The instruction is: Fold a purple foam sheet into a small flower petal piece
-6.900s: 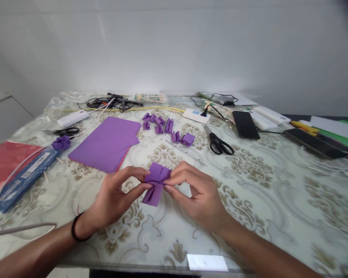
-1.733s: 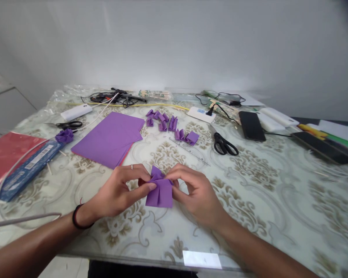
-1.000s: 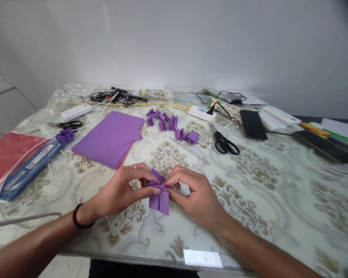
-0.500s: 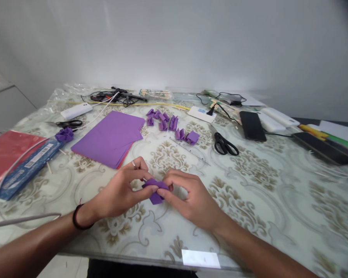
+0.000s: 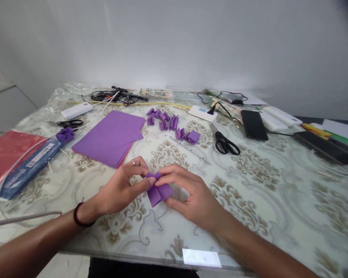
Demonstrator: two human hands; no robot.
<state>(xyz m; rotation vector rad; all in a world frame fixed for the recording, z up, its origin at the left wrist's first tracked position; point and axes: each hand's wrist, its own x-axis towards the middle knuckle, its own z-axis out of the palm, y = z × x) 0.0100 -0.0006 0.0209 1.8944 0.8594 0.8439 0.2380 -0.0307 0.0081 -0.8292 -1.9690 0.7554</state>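
A small folded piece of purple paper (image 5: 159, 193), creased down its middle, is held between my two hands over the near part of the table. My left hand (image 5: 124, 187) pinches its upper left edge with thumb and fingers. From the other side my right hand (image 5: 188, 191) grips it, fingers at the top and thumb at the lower right edge. Beyond my hands lie several folded purple paper pieces (image 5: 174, 122). A stack of purple paper sheets (image 5: 110, 137), with red showing beneath, sits to the left. Between the folded pieces and my right hand lies a clear ruler (image 5: 191, 150).
Black-handled scissors (image 5: 226, 143) lie right of the ruler, near a white power strip (image 5: 203, 112) and a black phone (image 5: 253, 124). On the left are a red-and-blue packet (image 5: 26, 158), a crumpled purple paper (image 5: 65, 134), a white power bank (image 5: 77, 111) and more scissors (image 5: 69, 123).
The purple paper has turned and shows more of its creased face. My right fingers have moved to its top, and my right thumb has shifted down to its lower right edge.
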